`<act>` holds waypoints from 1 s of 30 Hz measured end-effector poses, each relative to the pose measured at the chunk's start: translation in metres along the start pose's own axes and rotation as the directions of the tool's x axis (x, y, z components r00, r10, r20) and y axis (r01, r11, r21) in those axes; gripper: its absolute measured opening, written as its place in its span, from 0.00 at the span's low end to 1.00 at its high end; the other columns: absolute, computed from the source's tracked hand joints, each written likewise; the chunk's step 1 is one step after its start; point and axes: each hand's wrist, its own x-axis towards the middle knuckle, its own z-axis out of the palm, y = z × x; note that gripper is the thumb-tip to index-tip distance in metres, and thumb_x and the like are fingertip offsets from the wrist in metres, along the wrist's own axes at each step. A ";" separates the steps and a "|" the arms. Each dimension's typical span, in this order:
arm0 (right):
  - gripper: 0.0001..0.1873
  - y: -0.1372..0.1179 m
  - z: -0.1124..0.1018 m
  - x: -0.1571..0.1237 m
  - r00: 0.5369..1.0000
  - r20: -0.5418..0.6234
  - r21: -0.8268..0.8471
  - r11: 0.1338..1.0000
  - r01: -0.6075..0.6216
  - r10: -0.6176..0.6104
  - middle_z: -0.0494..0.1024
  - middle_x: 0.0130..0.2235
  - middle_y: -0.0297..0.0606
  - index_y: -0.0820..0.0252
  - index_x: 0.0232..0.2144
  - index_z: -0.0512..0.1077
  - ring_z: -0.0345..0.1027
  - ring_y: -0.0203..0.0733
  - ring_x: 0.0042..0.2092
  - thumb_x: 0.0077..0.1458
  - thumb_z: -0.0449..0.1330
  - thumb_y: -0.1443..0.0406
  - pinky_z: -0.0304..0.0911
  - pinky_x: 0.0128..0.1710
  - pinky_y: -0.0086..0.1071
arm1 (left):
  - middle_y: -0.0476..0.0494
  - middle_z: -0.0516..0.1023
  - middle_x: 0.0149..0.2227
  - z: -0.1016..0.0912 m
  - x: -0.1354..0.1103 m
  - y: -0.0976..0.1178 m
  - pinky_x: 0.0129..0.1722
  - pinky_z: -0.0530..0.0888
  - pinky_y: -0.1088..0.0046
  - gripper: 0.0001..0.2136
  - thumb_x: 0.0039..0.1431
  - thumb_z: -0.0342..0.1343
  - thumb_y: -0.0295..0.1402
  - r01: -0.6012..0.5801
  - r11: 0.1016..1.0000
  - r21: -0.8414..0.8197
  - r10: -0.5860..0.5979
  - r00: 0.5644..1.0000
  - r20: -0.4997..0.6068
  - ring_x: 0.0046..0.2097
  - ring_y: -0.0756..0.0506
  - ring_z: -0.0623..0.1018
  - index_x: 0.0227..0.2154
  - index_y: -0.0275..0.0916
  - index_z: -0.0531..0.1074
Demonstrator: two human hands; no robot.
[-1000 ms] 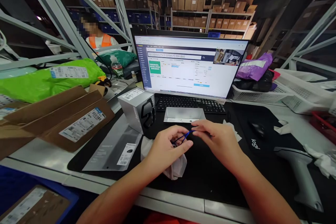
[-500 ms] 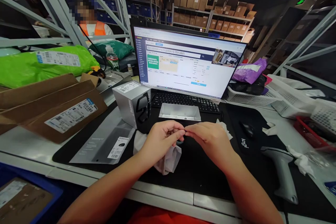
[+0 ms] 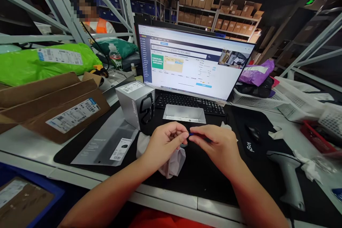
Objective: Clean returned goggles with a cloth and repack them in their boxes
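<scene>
Both hands meet over the black desk mat [image 3: 205,174]. My left hand [image 3: 165,142] is curled closed around a white thin wrapper [image 3: 172,162] that hangs below it. Pinched in my right hand [image 3: 216,146] is a thin blue tie [image 3: 192,134], its other end reaching the left fingers. Just beyond the hands lies a small open grey tray [image 3: 184,113]. A grey product box [image 3: 135,104] with a black device pictured on it stands to the left.
A monitor [image 3: 192,64] and keyboard [image 3: 191,102] stand behind the tray. Brown cartons [image 3: 53,103] and a green parcel [image 3: 42,64] lie left. A black mouse [image 3: 253,132], barcode scanner [image 3: 288,174] and white baskets [image 3: 288,103] sit right. A person in an orange vest [image 3: 98,25] works behind the shelving.
A second ago the blue tie was stretched between the two hands. The hands then came together, and now the right fingers pinch its short visible end by the left fingers.
</scene>
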 end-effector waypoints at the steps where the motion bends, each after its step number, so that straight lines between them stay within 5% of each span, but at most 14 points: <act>1: 0.04 -0.001 0.001 0.000 1.000 0.007 0.001 1.000 0.002 -0.002 0.86 0.35 0.35 0.58 0.37 0.80 0.81 0.39 0.34 0.60 0.65 0.67 0.75 0.36 0.27 | 0.49 0.77 0.24 0.000 0.000 0.000 0.23 0.66 0.82 0.09 0.60 0.60 0.37 -0.009 1.000 0.010 0.009 1.000 -0.006 0.24 0.54 0.71 0.32 0.35 0.75; 17: 0.11 0.000 0.003 -0.004 0.995 -0.025 -0.008 0.995 -0.098 0.098 0.86 0.35 0.33 0.54 0.36 0.81 0.82 0.41 0.35 0.59 0.61 0.73 0.76 0.37 0.30 | 0.48 0.78 0.28 0.004 -0.001 -0.012 0.28 0.71 0.79 0.10 0.63 0.57 0.38 -0.036 0.999 0.024 0.035 0.999 0.005 0.29 0.51 0.75 0.41 0.37 0.74; 24: 0.09 0.002 -0.001 -0.003 0.989 0.019 0.089 0.985 -0.149 0.148 0.86 0.35 0.33 0.55 0.36 0.82 0.82 0.40 0.36 0.57 0.65 0.73 0.76 0.36 0.27 | 0.49 0.78 0.28 0.002 0.000 -0.011 0.29 0.69 0.79 0.09 0.63 0.57 0.37 -0.091 0.988 0.125 0.090 0.996 0.010 0.29 0.51 0.76 0.36 0.38 0.78; 30: 0.08 0.004 0.002 -0.001 0.992 0.019 -0.007 0.993 -0.121 0.121 0.86 0.34 0.33 0.54 0.34 0.82 0.81 0.41 0.34 0.59 0.63 0.70 0.77 0.35 0.30 | 0.49 0.77 0.26 0.000 0.000 -0.008 0.30 0.69 0.77 0.10 0.63 0.57 0.37 -0.102 0.982 0.158 0.104 0.995 -0.004 0.30 0.50 0.76 0.32 0.37 0.78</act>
